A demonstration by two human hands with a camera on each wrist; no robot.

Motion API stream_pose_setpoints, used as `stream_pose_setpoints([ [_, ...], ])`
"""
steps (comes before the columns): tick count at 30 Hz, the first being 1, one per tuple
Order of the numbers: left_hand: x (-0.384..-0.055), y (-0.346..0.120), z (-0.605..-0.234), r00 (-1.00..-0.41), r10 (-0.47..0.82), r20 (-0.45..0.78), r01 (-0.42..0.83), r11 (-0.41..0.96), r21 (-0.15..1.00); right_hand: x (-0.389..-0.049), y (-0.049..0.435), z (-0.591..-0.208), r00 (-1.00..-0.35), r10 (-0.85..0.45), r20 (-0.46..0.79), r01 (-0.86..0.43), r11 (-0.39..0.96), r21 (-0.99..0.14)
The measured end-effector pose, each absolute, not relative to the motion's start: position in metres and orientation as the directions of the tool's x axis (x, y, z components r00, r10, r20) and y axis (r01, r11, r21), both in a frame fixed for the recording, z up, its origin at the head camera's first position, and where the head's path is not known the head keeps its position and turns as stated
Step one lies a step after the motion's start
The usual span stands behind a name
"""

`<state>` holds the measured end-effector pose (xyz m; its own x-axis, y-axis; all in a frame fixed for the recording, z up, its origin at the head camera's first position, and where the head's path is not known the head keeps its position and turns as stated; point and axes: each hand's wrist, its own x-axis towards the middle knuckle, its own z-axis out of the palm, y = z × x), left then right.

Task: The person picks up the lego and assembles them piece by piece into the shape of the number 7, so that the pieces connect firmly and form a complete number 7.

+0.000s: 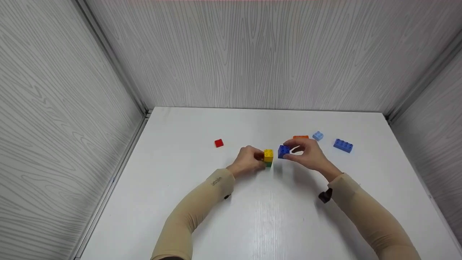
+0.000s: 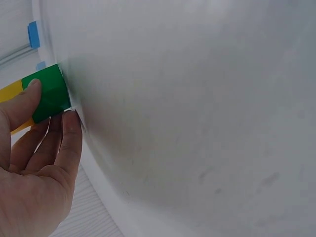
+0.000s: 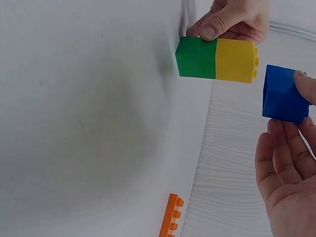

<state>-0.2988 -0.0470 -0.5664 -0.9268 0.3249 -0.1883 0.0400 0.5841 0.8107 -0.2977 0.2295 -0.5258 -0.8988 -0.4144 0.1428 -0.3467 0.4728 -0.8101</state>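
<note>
A yellow brick sits on top of a green brick, making a small upright stack on the table. My left hand grips this stack from the left, its thumb against the green brick in the left wrist view. In my right hand a dark blue brick is pinched between thumb and fingers. The blue brick is raised off the table, just right of the stack and apart from it. Its hollow underside faces the yellow brick's studs in the right wrist view.
A red brick lies to the left on the white table. Behind my right hand are an orange brick and a light blue brick. Farther right lies a longer blue brick. Grey wood-patterned panels border the table.
</note>
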Motion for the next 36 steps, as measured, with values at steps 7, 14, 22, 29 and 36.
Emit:
stream_pose_setpoints([
  [7, -0.302, -0.048, -0.569, -0.926, 0.335, -0.174, 0.055, 0.577, 0.815, -0.303, 0.216, -0.527, -0.889, -0.426, 0.167, -0.364, 0.437, -0.823],
  [14, -0.302, -0.048, -0.570, -0.926, 0.338, -0.170, 0.059, 0.574, 0.817, -0.307, 0.204, -0.528, -0.883, -0.433, 0.182, -0.373, 0.412, -0.831],
  [22, -0.301, -0.049, -0.570, -0.929, 0.342, -0.144, 0.080, 0.565, 0.821, -0.309, 0.194, -0.529, -0.876, -0.453, 0.165, -0.381, 0.440, -0.813],
  [29, -0.302, -0.050, -0.572, -0.928, 0.350, -0.127, 0.103, 0.570, 0.815, -0.312, 0.190, -0.529, -0.874, -0.458, 0.162, -0.373, 0.420, -0.827],
  [36, -0.303, -0.050, -0.572, -0.927, 0.356, -0.113, 0.120, 0.571, 0.812, -0.314, 0.187, -0.525, -0.878, -0.459, 0.137, -0.358, 0.439, -0.824],
])
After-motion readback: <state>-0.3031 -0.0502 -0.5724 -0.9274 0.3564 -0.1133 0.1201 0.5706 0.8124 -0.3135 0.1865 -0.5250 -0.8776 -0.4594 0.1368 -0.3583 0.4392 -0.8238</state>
